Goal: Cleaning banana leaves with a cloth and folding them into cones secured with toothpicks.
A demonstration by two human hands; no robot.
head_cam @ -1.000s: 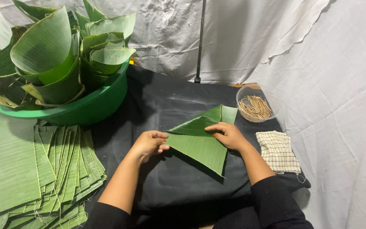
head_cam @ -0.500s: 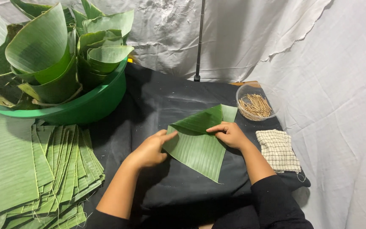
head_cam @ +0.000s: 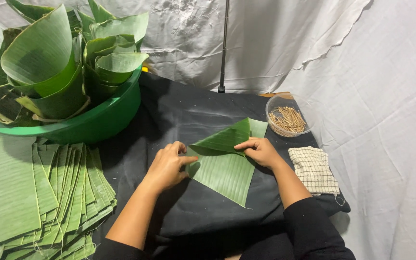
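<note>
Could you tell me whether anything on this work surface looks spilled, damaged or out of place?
Nothing stands out. The left hand and right hand press a folded banana leaf piece on the black cloth. The sticks stay inside their clear bowl, the cut leaves lie stacked, and the checked cloth lies flat.

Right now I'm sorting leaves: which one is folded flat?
The banana leaf under both hands on the black cloth; the others lie stacked unfolded or rolled in the green tub.

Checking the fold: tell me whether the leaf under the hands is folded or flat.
Folded: the leaf has a top flap doubled over, under the right hand.
</note>
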